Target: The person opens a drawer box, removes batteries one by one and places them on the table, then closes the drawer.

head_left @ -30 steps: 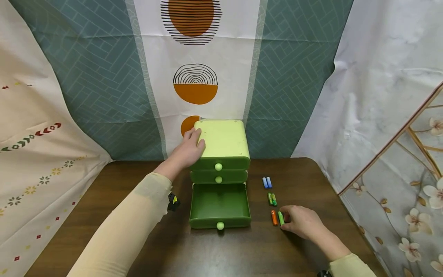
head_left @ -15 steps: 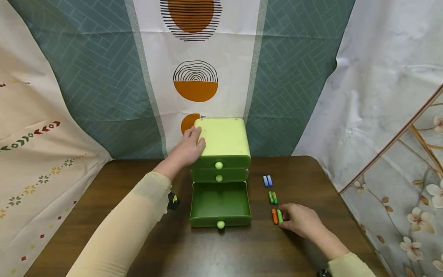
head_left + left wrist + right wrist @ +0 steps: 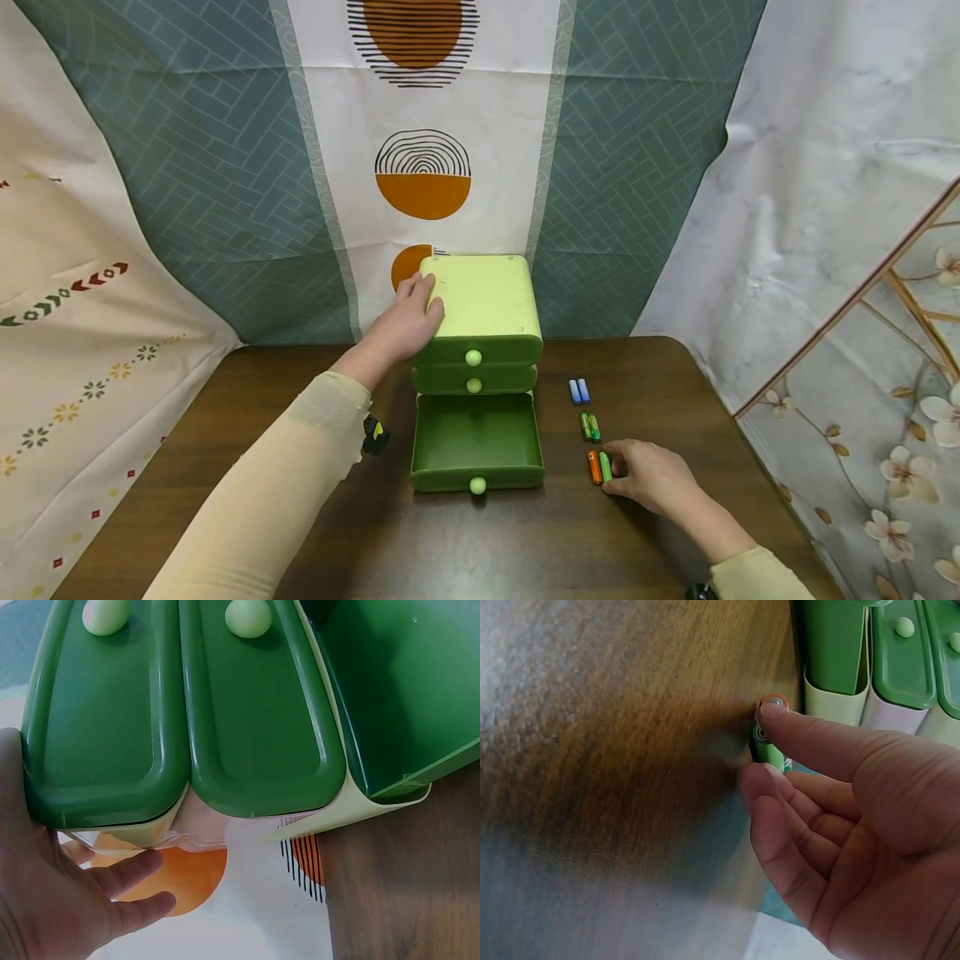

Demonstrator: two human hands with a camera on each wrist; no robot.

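A small drawer cabinet [image 3: 483, 296] with a pale lime top and green drawers stands at the back of the table. My left hand [image 3: 405, 321] rests at its upper left edge; in the left wrist view the fingers [image 3: 142, 911] extend loosely along the cabinet's side. The bottom drawer [image 3: 477, 479] is pulled out and bare inside. On the right, my right hand [image 3: 648, 477] pinches a light green battery [image 3: 605, 466] between thumb and fingers. Close along its left side lies an orange battery [image 3: 595, 468]. Fingers partly hide the green battery in the right wrist view.
Behind the orange battery lie a pair of green batteries [image 3: 590, 427] and, farther back, a pair of blue-and-white batteries [image 3: 579, 392]. All lie on the brown wooden table [image 3: 300, 467]. Patterned cloths [image 3: 637, 208] hang behind and beside it.
The right hand has slid the light green battery slightly left, narrowing the gap to the orange battery. The left hand has stayed on the cabinet.
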